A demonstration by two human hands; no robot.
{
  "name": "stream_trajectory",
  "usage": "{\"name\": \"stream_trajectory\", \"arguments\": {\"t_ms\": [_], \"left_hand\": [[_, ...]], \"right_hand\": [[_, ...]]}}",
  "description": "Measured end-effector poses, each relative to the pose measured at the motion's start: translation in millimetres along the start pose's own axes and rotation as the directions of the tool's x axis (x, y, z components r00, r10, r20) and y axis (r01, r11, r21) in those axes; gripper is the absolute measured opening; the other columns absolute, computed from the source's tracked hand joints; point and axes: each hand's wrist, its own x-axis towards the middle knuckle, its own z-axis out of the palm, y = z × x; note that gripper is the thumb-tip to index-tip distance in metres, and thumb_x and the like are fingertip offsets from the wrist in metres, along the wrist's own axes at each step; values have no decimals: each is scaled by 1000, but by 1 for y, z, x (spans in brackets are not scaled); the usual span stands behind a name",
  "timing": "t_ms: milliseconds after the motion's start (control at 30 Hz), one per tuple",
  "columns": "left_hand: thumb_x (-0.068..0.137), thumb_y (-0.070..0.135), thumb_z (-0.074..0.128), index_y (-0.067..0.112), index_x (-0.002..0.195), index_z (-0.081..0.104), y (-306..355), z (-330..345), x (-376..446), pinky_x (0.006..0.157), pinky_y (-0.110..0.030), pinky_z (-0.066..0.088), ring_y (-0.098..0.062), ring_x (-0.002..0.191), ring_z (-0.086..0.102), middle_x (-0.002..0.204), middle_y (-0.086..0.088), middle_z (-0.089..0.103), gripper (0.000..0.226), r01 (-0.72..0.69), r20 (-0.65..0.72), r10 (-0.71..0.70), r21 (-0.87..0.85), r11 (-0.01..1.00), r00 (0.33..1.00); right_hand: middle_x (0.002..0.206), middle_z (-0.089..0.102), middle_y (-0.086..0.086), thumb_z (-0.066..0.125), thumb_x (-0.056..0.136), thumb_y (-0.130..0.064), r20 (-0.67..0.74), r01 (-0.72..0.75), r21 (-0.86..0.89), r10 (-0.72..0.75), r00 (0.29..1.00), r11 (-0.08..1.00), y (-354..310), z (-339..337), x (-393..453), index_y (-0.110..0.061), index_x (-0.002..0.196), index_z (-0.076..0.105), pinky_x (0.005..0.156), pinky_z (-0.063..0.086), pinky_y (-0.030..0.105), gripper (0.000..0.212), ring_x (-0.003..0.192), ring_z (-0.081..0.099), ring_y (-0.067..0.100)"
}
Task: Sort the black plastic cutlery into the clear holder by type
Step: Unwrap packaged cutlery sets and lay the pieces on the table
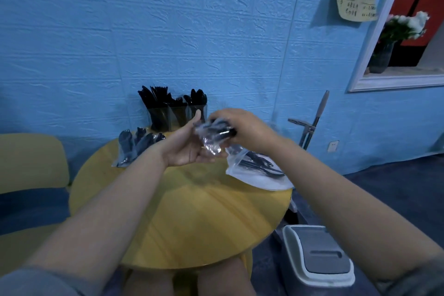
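Note:
Both hands are raised over the round yellow table [192, 211]. My right hand [242, 127] grips a clear plastic packet of black cutlery [212, 133]. My left hand [189, 144] lies palm up under the packet's lower end, thumb raised; its fingers are hidden behind the wrap. The clear holder [175, 115] stands at the table's far edge against the wall, with black cutlery upright in its three compartments. More wrapped black cutlery [134, 146] lies at the far left of the table. A clear bag with black cutlery [259, 168] lies at the right edge.
A blue wall rises right behind the table. A yellow and blue chair [31, 175] is at the left. A white bin with a grey lid [317, 255] stands on the floor at the right, and a mop handle [314, 122] leans on the wall.

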Motion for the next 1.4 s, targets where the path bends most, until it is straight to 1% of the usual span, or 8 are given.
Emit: {"name": "stream_trajectory", "arguments": {"t_ms": [267,400,600,733,900,1100,1233,1400], "left_hand": [[84,20,53,6,112,57,-9,-51,-13,70,-34,60,-24,86,71,97,-10,72,32,-46,-156,38,-51,998,987],[92,10,56,12,124,54,-14,-82,0,65,-28,57,-19,87,69,97,-5,70,32,15,-315,18,100,995,949],[91,13,61,13,119,52,-24,-117,34,67,-31,55,-17,79,69,88,-3,70,30,203,-523,16,359,911,852],[90,30,58,23,118,52,-30,-128,47,95,-43,46,-25,105,60,113,-3,65,29,429,-596,240,753,499,767],[90,56,48,19,146,28,-31,-128,43,111,-44,23,-30,138,26,149,-7,35,69,674,-673,305,729,117,674],[95,35,51,20,135,42,-28,-84,51,106,-41,30,-26,132,31,141,-5,39,44,479,-480,513,866,145,712],[92,27,59,22,107,61,-32,-37,53,97,-30,37,-18,119,45,120,3,50,16,48,-197,541,959,278,818],[89,33,63,29,108,64,-40,23,59,99,-27,37,-10,124,41,138,5,40,19,-265,197,418,958,111,887]], "right_hand": [[114,55,10,83,64,-24,144,153,-503,-92,985,850,14,77,50,-23,121,59,67,49,35,62,94,54,26],[138,30,14,59,87,-7,205,-5,-494,122,971,870,18,111,71,-29,148,19,61,43,34,76,96,56,30],[138,27,10,57,86,1,322,-191,-263,273,906,946,30,158,87,-32,150,9,76,49,38,86,111,48,33],[152,18,10,48,86,9,390,-262,-177,311,867,949,32,168,95,-36,151,1,89,46,38,92,121,44,33],[152,24,6,42,85,13,301,-243,-250,314,900,937,37,157,89,-31,152,6,69,45,33,88,116,50,32],[145,39,3,44,94,-3,202,-237,-343,317,927,909,45,113,50,-23,144,38,92,44,39,54,123,48,28],[114,64,10,52,87,-4,-158,-259,-198,230,960,945,48,71,9,-9,118,64,77,47,36,33,99,61,32],[87,64,4,50,91,-20,-498,-394,-2,341,797,919,60,41,-59,-9,99,65,62,44,33,20,71,56,20]]}}
